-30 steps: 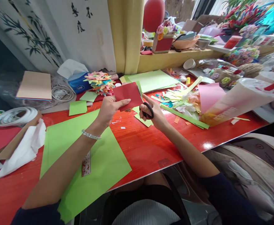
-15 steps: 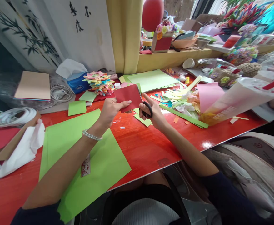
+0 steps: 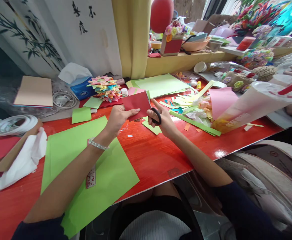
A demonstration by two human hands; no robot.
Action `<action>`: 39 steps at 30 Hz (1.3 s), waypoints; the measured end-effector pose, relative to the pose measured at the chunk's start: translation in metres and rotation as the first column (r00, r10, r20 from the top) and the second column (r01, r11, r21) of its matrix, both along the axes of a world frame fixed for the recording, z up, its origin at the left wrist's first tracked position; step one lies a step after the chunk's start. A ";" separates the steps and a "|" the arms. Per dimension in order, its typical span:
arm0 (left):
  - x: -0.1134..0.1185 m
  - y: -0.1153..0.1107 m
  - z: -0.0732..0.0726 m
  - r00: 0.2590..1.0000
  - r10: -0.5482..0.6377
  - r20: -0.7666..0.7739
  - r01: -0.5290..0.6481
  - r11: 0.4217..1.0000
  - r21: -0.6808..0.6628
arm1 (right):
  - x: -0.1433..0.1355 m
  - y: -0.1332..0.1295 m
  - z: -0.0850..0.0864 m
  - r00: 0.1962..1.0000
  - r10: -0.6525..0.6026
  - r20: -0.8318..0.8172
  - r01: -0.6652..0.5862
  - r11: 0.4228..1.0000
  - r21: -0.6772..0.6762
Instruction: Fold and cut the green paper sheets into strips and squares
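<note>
My left hand (image 3: 119,119) pinches a piece of red paper (image 3: 136,104) above the table, thumb on top. Black-handled scissors (image 3: 156,116) are in my right hand (image 3: 163,122), at the paper's right edge; their blades are mostly hidden by the paper and fingers. A thin green strip shows along that edge. Under my left forearm lies a large green sheet (image 3: 116,166) with a patterned ruler (image 3: 91,176) on it. Small green squares (image 3: 81,115) rest left of my left hand, and another green piece (image 3: 151,127) is below the scissors.
Paper scraps (image 3: 195,106) and a tilted drink cup (image 3: 250,106) with a red straw are at the right. Behind stand a pile of colourful folded paper (image 3: 106,88), a blue tissue pack (image 3: 82,88) and pale green sheets (image 3: 163,83). A white coil (image 3: 14,125) lies left.
The red paper has shifted slightly right and down beside the scissors, and the scissor handles look slightly closer together. The whole view has shifted slightly.
</note>
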State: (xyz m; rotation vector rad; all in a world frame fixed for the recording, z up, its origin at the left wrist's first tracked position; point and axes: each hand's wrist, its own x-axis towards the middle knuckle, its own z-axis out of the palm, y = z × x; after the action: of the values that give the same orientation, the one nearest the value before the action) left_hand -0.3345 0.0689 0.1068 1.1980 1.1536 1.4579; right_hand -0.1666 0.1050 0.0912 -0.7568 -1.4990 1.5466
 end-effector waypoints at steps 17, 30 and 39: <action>-0.059 0.006 0.041 0.976 0.216 -0.042 -0.211 0.973 0.098 | 0.020 0.019 0.008 0.919 -0.084 0.385 -0.003 0.976 0.220; -0.068 0.003 0.047 0.964 0.256 -0.072 -0.244 0.960 0.138 | 0.006 0.008 0.004 0.538 -0.004 0.843 -0.633 0.658 0.407; -0.083 -0.001 0.061 0.943 0.330 -0.045 -0.322 0.937 0.137 | -0.035 0.157 0.027 0.305 -0.408 0.860 -0.581 0.636 0.508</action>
State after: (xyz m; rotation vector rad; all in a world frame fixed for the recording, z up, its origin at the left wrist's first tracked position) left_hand -0.4177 0.0677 0.1673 1.1896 1.3729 1.7741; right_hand -0.2017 0.2619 0.1181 -1.0999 -2.8879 0.0672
